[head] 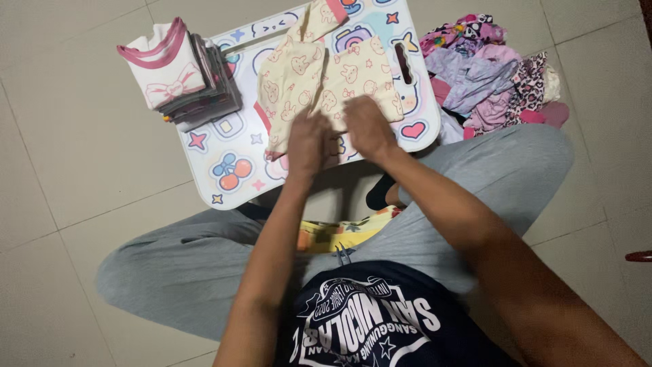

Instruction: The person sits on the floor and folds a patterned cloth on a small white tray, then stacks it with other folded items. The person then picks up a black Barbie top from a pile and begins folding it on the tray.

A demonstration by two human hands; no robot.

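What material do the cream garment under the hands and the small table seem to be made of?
Cream garment: probably soft knit cotton, matte; it creases and drapes limply, with a printed bunny pattern. Table: likely plastic or laminated board, smooth and slightly glossy, with rounded corners and printed cartoon pictures. Neither is certain.

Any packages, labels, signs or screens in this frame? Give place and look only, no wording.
No packages, signs or screens show.
Printed emblem: on the person's dark navy shirt, bottom centre; white curved lettering with stars.
Printed table top: small white table ahead of the knees, with pastel cartoon stickers, namely hearts, stars and cherries.
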